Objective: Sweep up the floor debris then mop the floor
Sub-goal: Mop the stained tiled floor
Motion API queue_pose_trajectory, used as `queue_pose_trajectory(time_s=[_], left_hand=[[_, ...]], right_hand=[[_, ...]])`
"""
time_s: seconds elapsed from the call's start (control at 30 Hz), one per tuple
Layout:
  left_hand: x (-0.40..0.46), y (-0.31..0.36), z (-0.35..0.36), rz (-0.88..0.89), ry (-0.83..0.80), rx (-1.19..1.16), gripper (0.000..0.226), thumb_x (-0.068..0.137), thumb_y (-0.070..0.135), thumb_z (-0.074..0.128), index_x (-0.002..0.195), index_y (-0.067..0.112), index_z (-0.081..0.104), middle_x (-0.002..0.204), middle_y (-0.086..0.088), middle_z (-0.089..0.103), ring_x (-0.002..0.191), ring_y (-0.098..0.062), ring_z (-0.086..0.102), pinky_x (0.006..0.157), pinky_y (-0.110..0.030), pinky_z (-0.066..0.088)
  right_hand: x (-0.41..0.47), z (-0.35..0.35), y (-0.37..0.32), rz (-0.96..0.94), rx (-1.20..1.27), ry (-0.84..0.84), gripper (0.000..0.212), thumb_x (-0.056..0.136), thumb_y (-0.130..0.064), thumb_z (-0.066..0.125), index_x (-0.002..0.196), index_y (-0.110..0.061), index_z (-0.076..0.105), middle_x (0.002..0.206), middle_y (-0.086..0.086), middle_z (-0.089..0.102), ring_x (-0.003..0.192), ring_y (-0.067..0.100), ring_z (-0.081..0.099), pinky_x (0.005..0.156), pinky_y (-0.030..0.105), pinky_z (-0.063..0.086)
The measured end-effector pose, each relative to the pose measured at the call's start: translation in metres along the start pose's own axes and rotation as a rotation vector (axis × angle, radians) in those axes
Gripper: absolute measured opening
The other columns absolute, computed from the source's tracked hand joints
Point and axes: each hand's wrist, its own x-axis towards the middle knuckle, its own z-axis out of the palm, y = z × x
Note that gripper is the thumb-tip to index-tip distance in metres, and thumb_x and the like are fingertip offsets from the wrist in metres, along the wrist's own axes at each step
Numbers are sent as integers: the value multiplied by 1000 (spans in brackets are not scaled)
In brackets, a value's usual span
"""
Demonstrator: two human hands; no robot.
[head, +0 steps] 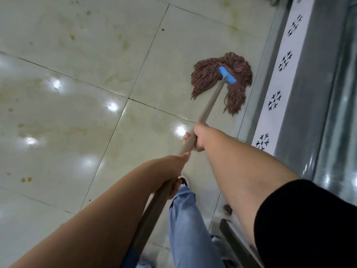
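Nearest the camera, a leg in light blue jeans (185, 219) stood on the floor. Just above it, the left hand (176, 172) curled round the long beige mop handle (209, 105), and the right hand (198, 137), further along, gripped the same handle with its fingers wrapped about it. The handle ran forward to a blue plastic clamp (227, 75) holding the reddish-brown string mop head (204, 78), which lay spread on the glossy, stained cream floor tiles (77, 74), just beside a white patterned strip (284, 64) along a metal frame (313, 74).

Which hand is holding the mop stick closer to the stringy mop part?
The right hand. It grips the mop handle farther down, nearer the brown mop head; the left hand holds it higher up, closer to the body.
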Motion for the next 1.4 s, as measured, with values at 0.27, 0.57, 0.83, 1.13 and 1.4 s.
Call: queue_pose_trajectory(time_s=[0.27, 0.57, 0.83, 1.13, 1.4], left_hand=[[35, 60, -3, -38, 27, -46, 61, 81, 71, 40, 71, 12, 38, 27, 1, 35, 19, -10, 30, 36, -9, 35], [2, -106, 9, 45, 42, 35, 62, 87, 65, 33, 70, 6, 45, 28, -1, 37, 30, -17, 36, 43, -19, 33], [-66, -361, 9, -68, 59, -22, 60, 87, 66, 34, 79, 8, 46, 54, -3, 42, 29, -11, 38, 37, -15, 36], [-102, -464, 22, -105, 12, -76, 62, 86, 68, 34, 78, 8, 48, 46, -1, 42, 29, -11, 39, 39, -13, 38], [-107, -390, 20, -111, 41, -60, 61, 85, 68, 36, 80, 8, 43, 29, 3, 38, 24, -12, 35, 37, -13, 36]], right_hand=[[25, -3, -59, -46, 44, 24, 34, 98, -46, 31, 82, -16, 40, 53, 4, 43, 15, 10, 32, 33, 18, 45], [-12, 21, 97, 13, -67, 33, 42, 96, -50, 32, 75, -13, 39, 59, 3, 43, 19, 12, 36, 33, 15, 41], [-65, 78, 350, 158, -113, -21, 51, 94, -57, 34, 75, -10, 42, 58, 7, 47, 36, 17, 44, 31, 19, 44], [-104, 92, 457, 165, -140, 24, 49, 95, -54, 36, 76, -9, 42, 53, 6, 46, 31, 16, 42, 35, 17, 38], [-114, 79, 388, 145, -63, -28, 48, 96, -52, 32, 73, -10, 37, 53, 4, 41, 18, 11, 34, 33, 18, 45]])
